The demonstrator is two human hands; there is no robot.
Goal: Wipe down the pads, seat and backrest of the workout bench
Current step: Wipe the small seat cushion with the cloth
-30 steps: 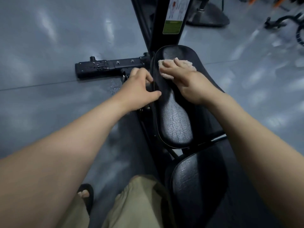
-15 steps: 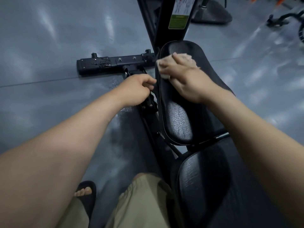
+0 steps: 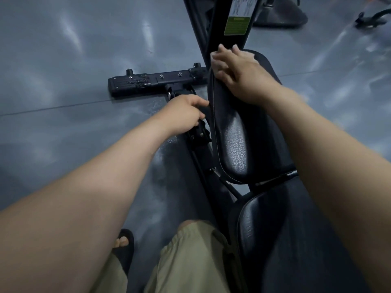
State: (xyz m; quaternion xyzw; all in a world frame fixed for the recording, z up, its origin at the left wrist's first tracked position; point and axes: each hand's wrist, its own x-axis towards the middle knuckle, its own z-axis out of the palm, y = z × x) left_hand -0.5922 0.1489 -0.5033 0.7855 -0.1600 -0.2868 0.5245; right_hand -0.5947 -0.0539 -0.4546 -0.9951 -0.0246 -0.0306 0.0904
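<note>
Seat pad (image 3: 243, 132) gets wiped: right hand (image 3: 239, 75) flat, pressing cloth (image 3: 248, 55) at far end; left hand (image 3: 184, 113) seemingly clenches frame (image 3: 200, 134), steadying.

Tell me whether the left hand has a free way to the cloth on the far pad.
Probably yes. The left hand grips the frame beside the far pad, and nothing stands between it and the cloth at that pad's end; the right hand, though, presses on most of it.

Black crackled seat pad (image 3: 243, 132), pale pinkish cloth (image 3: 246, 55), grey floor (image 3: 63, 60), khaki shorts (image 3: 190, 261), green label (image 3: 236, 26).
</note>
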